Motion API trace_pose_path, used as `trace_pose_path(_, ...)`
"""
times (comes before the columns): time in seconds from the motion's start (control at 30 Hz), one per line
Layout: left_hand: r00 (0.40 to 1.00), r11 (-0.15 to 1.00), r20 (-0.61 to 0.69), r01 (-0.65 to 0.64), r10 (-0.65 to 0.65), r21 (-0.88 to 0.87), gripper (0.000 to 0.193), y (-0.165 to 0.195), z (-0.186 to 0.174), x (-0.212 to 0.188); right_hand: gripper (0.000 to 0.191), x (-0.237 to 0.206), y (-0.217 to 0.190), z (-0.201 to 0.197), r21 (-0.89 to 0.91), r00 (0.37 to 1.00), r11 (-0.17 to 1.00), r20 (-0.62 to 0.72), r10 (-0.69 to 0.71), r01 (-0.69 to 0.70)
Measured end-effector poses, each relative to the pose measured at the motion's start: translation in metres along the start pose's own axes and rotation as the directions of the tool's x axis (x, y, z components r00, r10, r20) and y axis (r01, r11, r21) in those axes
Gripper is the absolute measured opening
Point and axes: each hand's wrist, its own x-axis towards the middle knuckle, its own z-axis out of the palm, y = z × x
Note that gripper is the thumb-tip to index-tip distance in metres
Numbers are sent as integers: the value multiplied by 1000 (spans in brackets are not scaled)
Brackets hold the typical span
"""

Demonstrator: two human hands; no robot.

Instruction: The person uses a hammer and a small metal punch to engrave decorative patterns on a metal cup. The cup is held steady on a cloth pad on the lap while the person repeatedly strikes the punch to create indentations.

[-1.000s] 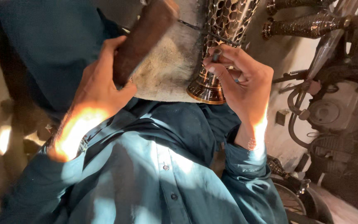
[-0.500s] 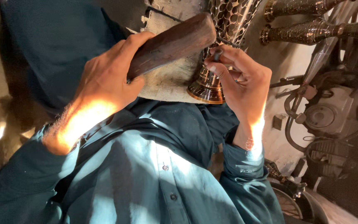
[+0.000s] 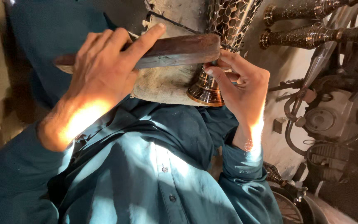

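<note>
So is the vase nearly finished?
Partly. The vase body already carries a honeycomb pattern. In hand: the left hand holds a wooden block on a small tool that the right hand pinches near the foot. The foot looks smooth, so it probably remains.

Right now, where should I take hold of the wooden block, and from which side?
Probably at its left end, from above, fingers wrapped across it, as the left hand does. The block is a long bar lying about level, and its right end sits at the tool the right hand pinches against the vase.
</note>
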Motion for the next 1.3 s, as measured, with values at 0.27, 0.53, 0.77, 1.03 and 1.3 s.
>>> trace_pose_path(0.27, 998, 999, -56, -15, 17, 46, 87, 3, -1, 2, 30, 1, 3, -4, 17, 1000, 1000, -6, 6, -5)
trace_pose_path(0.53, 994, 981, -30, -96, 103, 169, 88, 13, -2, 11, 28, -2, 10, -12, 17, 1000, 1000, -27, 6, -6)
trace_pose_path(0.77, 999, 999, -43, 13, -14, -42, 85, 25, -7, 15, 26, -2, 18, -21, 14, 998, 998, 9, -64, 63)
trace_pose_path(1.03, 999, 988, 2, -44, 44, 148, 87, 39, -6, 20, 31, -8, 32, -25, 129, 997, 991, -79, -8, 18)
trace_pose_path(1.3, 998, 988, 12, -56, 55, 141, 89, 50, -9, 24, 25, -11, 35, -38, 91, 1000, 996, -6, 1, -1)
